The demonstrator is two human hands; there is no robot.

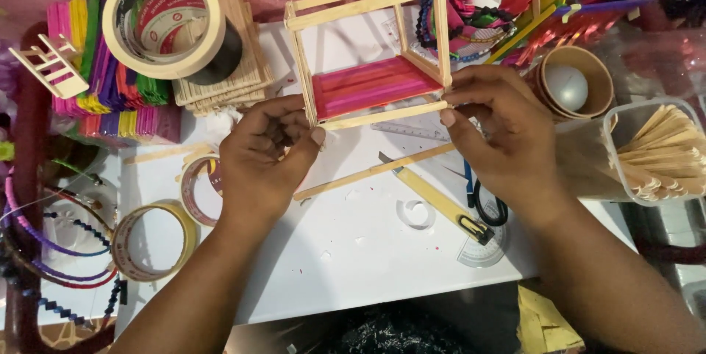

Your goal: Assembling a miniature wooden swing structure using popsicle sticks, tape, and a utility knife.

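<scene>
Holding a box-shaped stick frame (pixel 368 56) from both sides, the two hands steady it on the white table (pixel 368 251). Head view: the left hand (pixel 265 155) curls around the frame's near left corner, fingers bent and thumb tip against the upright stick; the right hand (pixel 500 133) pinches the near right corner, where the front rail meets the upright. The frame stands above the middle of the table, its pink floor (pixel 371 86) facing the camera. Judged from the grip, the step in hand is pressing or aligning the front rail; any next move calls for light, even pressure, as the joints look slender. A loose long stick (pixel 368 172) lies just below the frame, with a yellow cutter (pixel 437 203), scissors (pixel 482 203) and a clear ruler (pixel 412 132) near it. Open room lies below the frame, toward the table's near edge. Left of the frame stand tape rolls (pixel 165 19) and stacked sticks (pixel 228 74); right of it, cups (pixel 573 82) and a tub of sticks (pixel 658 152) crowd close.
</scene>
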